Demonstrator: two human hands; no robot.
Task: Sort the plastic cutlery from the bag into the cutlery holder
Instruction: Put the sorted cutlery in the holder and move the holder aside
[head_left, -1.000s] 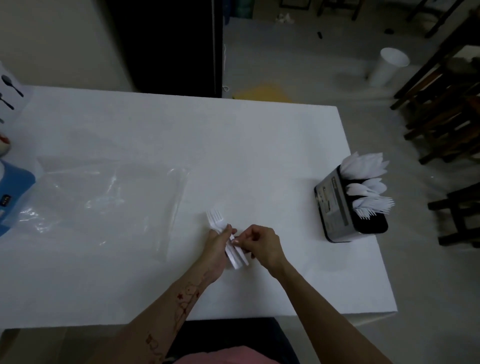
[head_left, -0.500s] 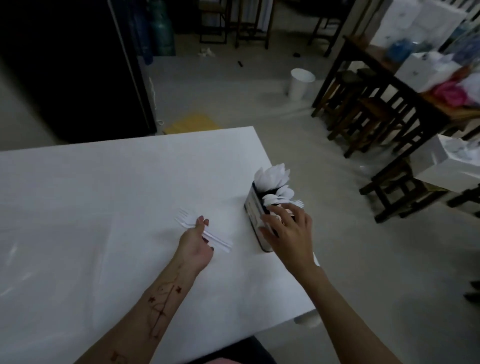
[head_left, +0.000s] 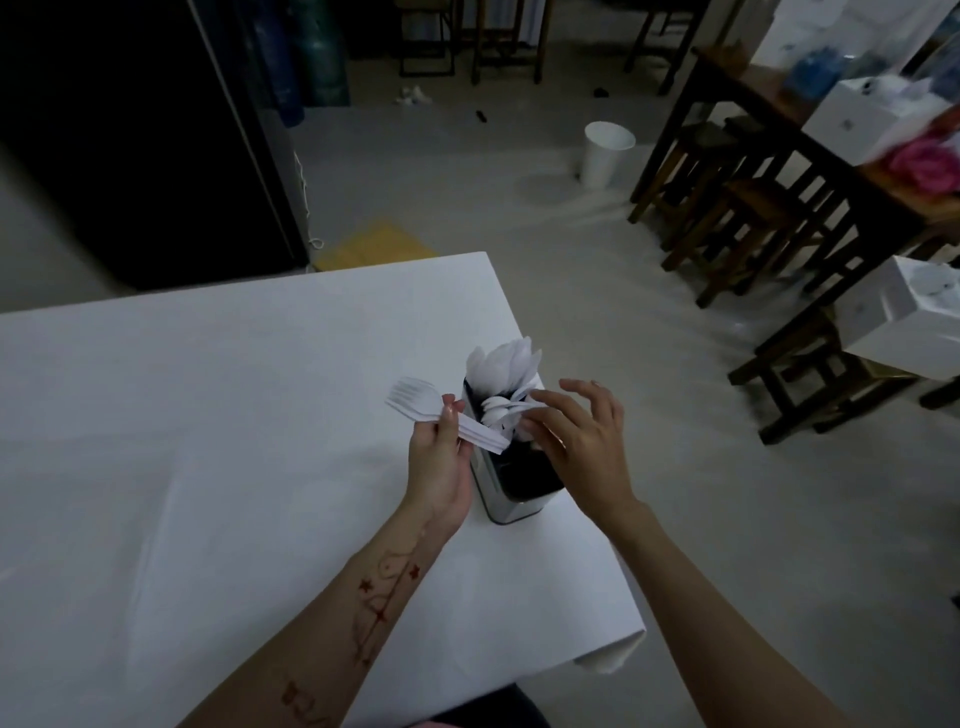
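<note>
A dark metal cutlery holder (head_left: 511, 493) stands near the right edge of the white table (head_left: 208, 441). White plastic cutlery (head_left: 506, 361) sticks up from its far compartments; the nearest compartment looks dark. My left hand (head_left: 439, 467) grips a stack of white plastic forks (head_left: 431, 410) just left of the holder, tines pointing away to the left. My right hand (head_left: 576, 441) hovers over the holder's middle, fingers spread, fingertips touching cutlery there. The bag is out of view.
The table's right edge and near corner (head_left: 613, 644) lie close to the holder. On the floor beyond stand a white bucket (head_left: 605, 153), dark wooden stools (head_left: 737, 218) and a table with white boxes (head_left: 914, 317). A black cabinet (head_left: 130, 145) rises behind.
My left hand lifted the forks off the table and brought them beside the holder. My right hand rose from the holder's near end to over its middle, fingers spread.
</note>
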